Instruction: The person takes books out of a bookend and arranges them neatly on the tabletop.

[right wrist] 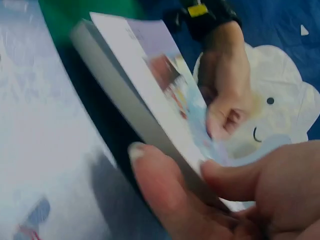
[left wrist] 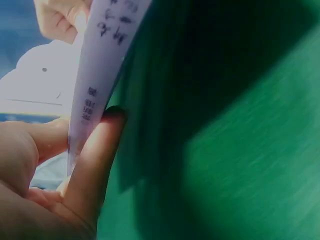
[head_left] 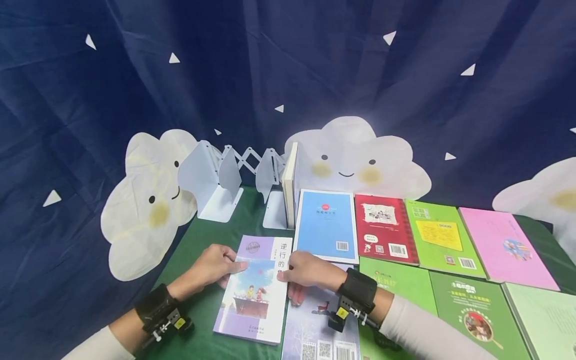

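Note:
Both hands hold a purple-and-white book (head_left: 258, 295) with a picture of two children on its cover. My left hand (head_left: 218, 265) grips its left edge, thumb on the cover; the left wrist view has the lettered spine (left wrist: 95, 85) between thumb and fingers. At the opposite edge my right hand (head_left: 310, 272) pinches the book, thumb on top and fingers beneath, as the right wrist view shows beside the page edges (right wrist: 120, 95). Under the right hand lies a pale lavender book (head_left: 306, 320). Behind them, one book (head_left: 290, 185) stands upright against a white expandable bookend (head_left: 274, 210).
To the right, several books lie flat in rows, among them a blue one (head_left: 326, 225), a red one (head_left: 387, 230), a lime green one (head_left: 445, 240) and a pink one (head_left: 508, 247). A dark blue curtain (head_left: 252, 65) with cloud shapes hangs behind the green cloth (head_left: 198, 320).

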{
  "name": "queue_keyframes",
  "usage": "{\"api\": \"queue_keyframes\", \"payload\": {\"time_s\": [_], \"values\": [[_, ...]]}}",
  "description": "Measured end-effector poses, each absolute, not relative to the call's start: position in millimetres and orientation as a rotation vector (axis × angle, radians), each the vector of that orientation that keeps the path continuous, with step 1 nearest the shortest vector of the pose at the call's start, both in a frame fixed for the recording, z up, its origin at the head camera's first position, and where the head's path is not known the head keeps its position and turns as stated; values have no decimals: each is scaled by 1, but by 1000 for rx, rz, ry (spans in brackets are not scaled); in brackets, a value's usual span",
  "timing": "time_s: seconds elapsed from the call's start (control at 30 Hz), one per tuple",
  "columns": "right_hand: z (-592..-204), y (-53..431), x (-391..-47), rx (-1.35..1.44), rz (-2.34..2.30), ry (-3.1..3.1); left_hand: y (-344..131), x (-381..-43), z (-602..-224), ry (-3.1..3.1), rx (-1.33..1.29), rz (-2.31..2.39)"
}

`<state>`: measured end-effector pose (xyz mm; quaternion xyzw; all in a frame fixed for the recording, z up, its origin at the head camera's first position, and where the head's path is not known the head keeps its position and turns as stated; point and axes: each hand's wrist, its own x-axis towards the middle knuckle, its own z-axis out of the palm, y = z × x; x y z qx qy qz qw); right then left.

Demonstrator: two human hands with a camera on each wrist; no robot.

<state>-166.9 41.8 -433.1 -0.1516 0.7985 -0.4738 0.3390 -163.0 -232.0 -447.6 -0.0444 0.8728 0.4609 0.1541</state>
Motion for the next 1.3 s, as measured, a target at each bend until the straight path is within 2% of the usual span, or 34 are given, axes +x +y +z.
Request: {"api": "queue_keyframes", "payload": {"time_s": [0.3,0.63,1.1,1.3], "values": [[-443,43,-167,-486,-932,2239,-225,-156,-461,2478,-141,1263],[-446,39,-159,-516,-825,2362,-226,-161,-457,2626,-54,886],[-447,30,-149,-647,-510,2630,-229,-163,-453,2622,109,765],[-449,33,-149,-636,-578,2617,-227,-171,-442,2617,154,649]]}}
